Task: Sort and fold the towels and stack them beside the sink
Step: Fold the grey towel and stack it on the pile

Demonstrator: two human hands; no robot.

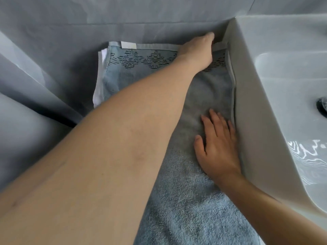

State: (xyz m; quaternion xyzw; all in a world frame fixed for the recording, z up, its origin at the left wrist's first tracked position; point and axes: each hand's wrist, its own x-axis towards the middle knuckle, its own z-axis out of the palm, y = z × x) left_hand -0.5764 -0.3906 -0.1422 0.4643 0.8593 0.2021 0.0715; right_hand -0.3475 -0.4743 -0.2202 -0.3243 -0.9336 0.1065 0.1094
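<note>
A blue-grey towel (185, 200) with a patterned band and a white label at its far end lies flat on the counter, right against the side of the white sink (256, 103). A white towel edge (99, 89) shows under its left side. My left hand (196, 50) reaches across to the far right corner of the towel, by the sink wall; its fingertips are hidden, so its grip is unclear. My right hand (218, 145) lies flat with straight fingers on the towel, next to the sink's side.
The grey tiled wall (123, 18) stands just behind the towel. The sink basin holds a dark drain (322, 106) at the right edge. Bare grey counter (70, 68) lies left of the towels.
</note>
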